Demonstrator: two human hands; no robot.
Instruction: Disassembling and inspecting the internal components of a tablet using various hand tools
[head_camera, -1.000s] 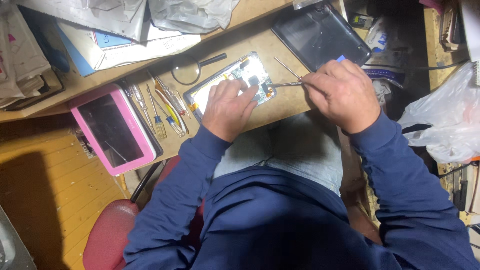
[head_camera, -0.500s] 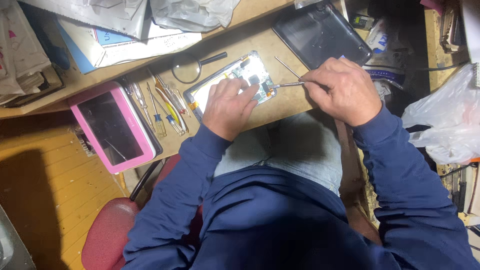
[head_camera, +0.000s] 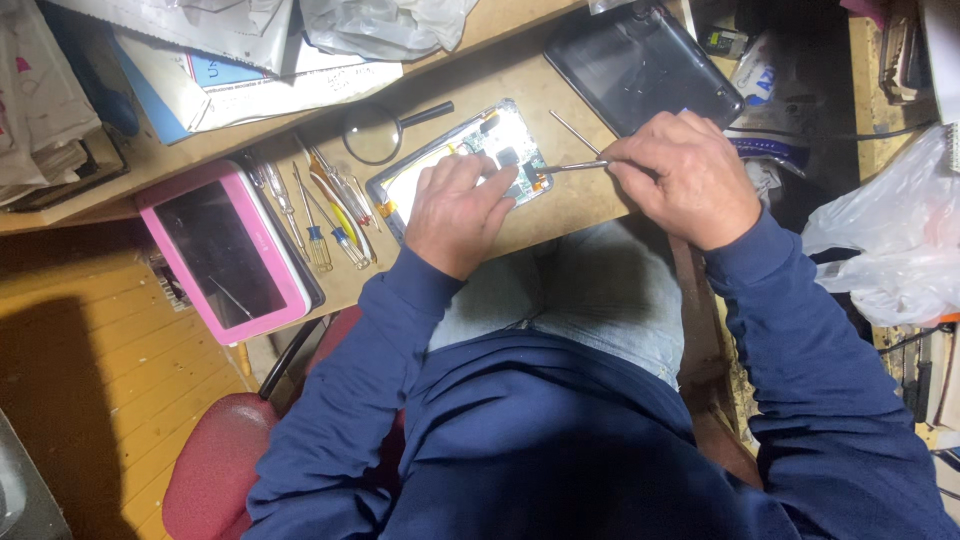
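Observation:
An opened tablet (head_camera: 500, 135) with bare circuit parts lies on the wooden desk (head_camera: 560, 205) in front of me. My left hand (head_camera: 455, 212) presses flat on its lower half, fingers spread over the board. My right hand (head_camera: 680, 175) pinches slim metal tweezers (head_camera: 572, 166), whose tip points left at the tablet's right edge. A thin metal rod (head_camera: 572, 130) lies just above the tweezers.
A magnifying glass (head_camera: 375, 132) and several small screwdrivers (head_camera: 325, 205) lie left of the tablet. A pink-cased tablet (head_camera: 225, 255) sits at the desk's left edge, a dark tablet (head_camera: 640, 65) at the back right. Papers, plastic bags and a red chair (head_camera: 215, 470) surround me.
My right hand has shifted slightly left and up with the tweezers toward the tablet's edge. The left hand stays pressed on the tablet.

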